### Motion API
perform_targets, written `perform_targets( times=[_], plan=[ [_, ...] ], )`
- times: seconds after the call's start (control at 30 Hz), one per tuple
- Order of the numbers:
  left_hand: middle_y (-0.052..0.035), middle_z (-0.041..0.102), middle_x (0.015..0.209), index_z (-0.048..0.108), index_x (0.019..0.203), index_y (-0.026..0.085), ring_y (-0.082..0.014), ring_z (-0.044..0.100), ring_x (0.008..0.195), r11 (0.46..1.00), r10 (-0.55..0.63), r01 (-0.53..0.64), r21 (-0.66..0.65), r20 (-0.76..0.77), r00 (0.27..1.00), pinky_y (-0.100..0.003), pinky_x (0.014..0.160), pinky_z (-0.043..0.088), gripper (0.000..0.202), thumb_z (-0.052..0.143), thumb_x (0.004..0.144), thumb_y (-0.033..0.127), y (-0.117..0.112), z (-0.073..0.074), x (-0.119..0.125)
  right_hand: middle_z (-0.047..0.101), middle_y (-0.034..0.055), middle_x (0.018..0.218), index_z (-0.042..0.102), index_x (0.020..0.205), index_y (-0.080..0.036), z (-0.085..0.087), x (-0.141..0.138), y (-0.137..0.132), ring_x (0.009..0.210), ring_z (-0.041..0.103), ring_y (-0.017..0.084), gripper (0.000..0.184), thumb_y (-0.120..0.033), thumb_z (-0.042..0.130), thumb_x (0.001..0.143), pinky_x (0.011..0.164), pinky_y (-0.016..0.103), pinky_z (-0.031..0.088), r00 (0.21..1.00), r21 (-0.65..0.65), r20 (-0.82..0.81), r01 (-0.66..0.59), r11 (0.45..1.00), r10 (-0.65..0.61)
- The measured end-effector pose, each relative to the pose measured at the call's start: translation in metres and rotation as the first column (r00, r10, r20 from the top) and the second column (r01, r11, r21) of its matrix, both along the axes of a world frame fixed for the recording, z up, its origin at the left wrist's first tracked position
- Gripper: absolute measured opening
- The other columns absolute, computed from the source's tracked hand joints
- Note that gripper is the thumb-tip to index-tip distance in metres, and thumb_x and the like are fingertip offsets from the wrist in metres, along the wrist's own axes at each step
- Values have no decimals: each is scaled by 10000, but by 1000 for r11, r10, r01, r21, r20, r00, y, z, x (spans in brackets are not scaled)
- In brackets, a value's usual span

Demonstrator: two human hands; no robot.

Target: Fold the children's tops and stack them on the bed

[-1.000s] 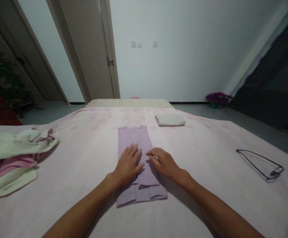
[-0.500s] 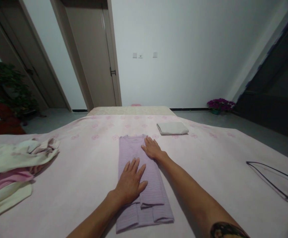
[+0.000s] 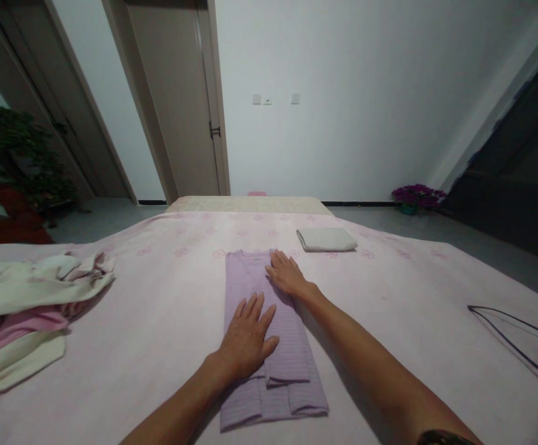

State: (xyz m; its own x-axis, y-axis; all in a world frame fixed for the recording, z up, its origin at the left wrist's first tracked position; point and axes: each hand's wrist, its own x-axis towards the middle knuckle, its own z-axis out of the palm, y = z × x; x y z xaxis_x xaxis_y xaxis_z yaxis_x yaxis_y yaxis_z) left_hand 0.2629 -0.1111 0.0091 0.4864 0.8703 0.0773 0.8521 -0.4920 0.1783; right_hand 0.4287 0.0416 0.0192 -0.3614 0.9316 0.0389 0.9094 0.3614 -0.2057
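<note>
A lilac striped shirt (image 3: 291, 346) lies folded into a long narrow strip, its neckline at the far end and its hem nearest me. My left hand (image 3: 249, 337) rests flat on the middle of the shirt, fingers spread. Farther up, my right hand (image 3: 287, 274) lies on the shirt's right edge near the collar, fingers stretched out. Neither hand grips the fabric. Both sleeves appear folded inward, with cuff ends showing toward the hem.
The pink-white flowered sheet (image 3: 157, 321) spreads under everything. A heap of rumpled clothes (image 3: 23, 315) is on the left. At the back right lies a folded pale cloth (image 3: 327, 239). A black clothes hanger (image 3: 512, 340) sits at the right.
The view has shifted slightly, so everything appears a little farther right or higher. Both hands stay in nearly the same places on the shirt.
</note>
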Motion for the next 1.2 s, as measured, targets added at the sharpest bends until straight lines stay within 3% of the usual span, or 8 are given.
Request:
perform_targets(
  times=[0.1,0.2,0.43,0.67,0.8,0.9,1.03,1.2],
  plan=[
    [-171,261,1611,389,1511,214,-341,209,1496,1000,-5,5,22,15,1000,-561,1200,185,639,478,954,515,0,-3,-1,182,160,1634,239,1561,-96,-5,-1,-26,1513,140,277,687,-518,206,1020,1204,478,137,989,-2,-16,-148,989,148],
    [-158,284,1607,404,1501,220,-337,228,1492,1000,-3,2,31,35,999,-554,1201,187,631,465,957,533,0,-5,-2,177,150,1636,234,1563,-94,-13,4,-37,1514,138,265,692,-520,234,1017,1208,472,130,979,-24,1,-203,979,203],
    [-141,286,1609,418,1493,247,-319,245,1489,999,-50,48,23,48,998,-540,1204,176,611,515,947,504,-3,-5,-10,207,135,1629,254,1559,-96,-9,6,-39,1512,152,259,647,-451,279,1018,1215,484,81,994,6,55,-98,995,97],
    [-84,256,1629,362,1518,288,-259,220,1502,988,-157,157,7,82,984,-514,1213,165,558,436,995,466,-9,-8,-27,236,150,1619,267,1553,-94,-7,12,-87,1501,198,259,633,-441,272,1023,1213,466,144,987,19,-2,-163,986,163],
    [-110,451,1523,520,1396,237,-246,385,1419,990,-139,133,42,259,956,-467,1177,292,449,507,975,392,-21,-7,-38,313,145,1594,378,1506,-130,-8,28,-113,1484,248,251,558,-384,362,1010,1217,466,145,979,92,-8,-201,975,202],
    [-105,616,1297,632,1195,217,-222,557,1213,989,-149,125,85,413,899,-393,1047,442,277,574,938,304,-35,-2,-42,453,121,1514,494,1426,-169,-6,34,-123,1416,370,228,464,-316,424,992,1197,429,223,968,158,-74,-225,961,239],
    [-65,659,1011,659,1031,206,-189,604,949,971,-238,211,110,445,863,-314,843,497,138,592,912,226,-48,7,-38,653,89,1272,659,1222,-212,1,30,-117,1192,567,206,320,-260,452,984,1072,371,394,955,143,-159,-227,963,249],
    [-50,654,867,653,957,195,-181,578,833,964,-265,217,156,444,856,-304,755,467,90,573,925,221,-50,7,-29,659,68,1242,643,1251,-211,14,11,-76,1129,605,180,334,-246,435,992,995,286,442,970,148,-184,-133,980,160]
  ],
)
